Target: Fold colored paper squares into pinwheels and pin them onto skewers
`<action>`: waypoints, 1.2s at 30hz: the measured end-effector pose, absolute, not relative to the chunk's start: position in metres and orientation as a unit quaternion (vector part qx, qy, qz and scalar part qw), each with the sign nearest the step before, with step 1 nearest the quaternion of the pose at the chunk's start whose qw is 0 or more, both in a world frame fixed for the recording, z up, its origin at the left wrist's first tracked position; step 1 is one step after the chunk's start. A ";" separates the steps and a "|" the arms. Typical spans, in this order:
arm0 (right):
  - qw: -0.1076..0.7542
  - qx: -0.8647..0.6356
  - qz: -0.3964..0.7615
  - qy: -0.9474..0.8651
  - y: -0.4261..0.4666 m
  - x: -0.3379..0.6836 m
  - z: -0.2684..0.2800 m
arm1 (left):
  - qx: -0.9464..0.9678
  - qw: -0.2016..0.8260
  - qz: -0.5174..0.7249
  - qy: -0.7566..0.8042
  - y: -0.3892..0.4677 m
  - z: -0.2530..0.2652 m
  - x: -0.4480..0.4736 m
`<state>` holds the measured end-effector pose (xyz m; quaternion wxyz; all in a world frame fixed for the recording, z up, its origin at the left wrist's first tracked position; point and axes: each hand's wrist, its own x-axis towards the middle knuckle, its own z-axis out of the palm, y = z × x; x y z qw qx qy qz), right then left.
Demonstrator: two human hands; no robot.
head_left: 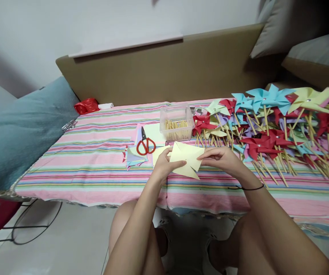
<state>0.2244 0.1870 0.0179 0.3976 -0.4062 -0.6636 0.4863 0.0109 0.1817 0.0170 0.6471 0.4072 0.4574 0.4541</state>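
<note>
A pale yellow paper square (185,156), slit in from its corners and with a small hole at its middle, is held up over the striped cloth. My left hand (165,163) grips its left side, thumb lying on top. My right hand (219,158) pinches its right corner between thumb and fingers. Just left of my left hand lies another yellow sheet (156,156). Red-handled scissors (145,144) rest on coloured paper sheets (155,131), beside a small pile of cut paper (136,156). Behind the held paper stands a clear plastic box (177,122) with short wooden sticks.
Many finished paper pinwheels (267,137) on sticks are heaped at the right. A red plastic bag (86,106) and a white roll (105,105) lie at the back left. The striped cloth (90,160) covers the seat before a brown backrest (164,70). A blue cushion (24,126) leans at the left.
</note>
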 end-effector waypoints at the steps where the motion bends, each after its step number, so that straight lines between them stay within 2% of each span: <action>1: 0.399 -0.410 0.489 -0.658 0.187 0.223 0.018 | 0.408 0.647 0.457 0.455 0.182 0.017 0.011; 14: 0.455 -0.474 0.518 -0.548 0.186 0.210 0.015 | 0.450 0.625 0.464 0.438 0.181 0.014 0.011; 26: 0.441 -0.486 0.516 -0.551 0.187 0.207 0.012 | 0.434 0.570 0.493 0.493 0.180 0.015 0.017; 32: 0.517 -0.445 0.557 -0.474 0.184 0.196 0.010 | 0.353 0.582 0.549 0.484 0.180 0.013 0.025; 36: 0.537 -0.454 0.580 -0.410 0.179 0.179 0.007 | 0.307 0.600 0.572 0.468 0.180 0.009 0.031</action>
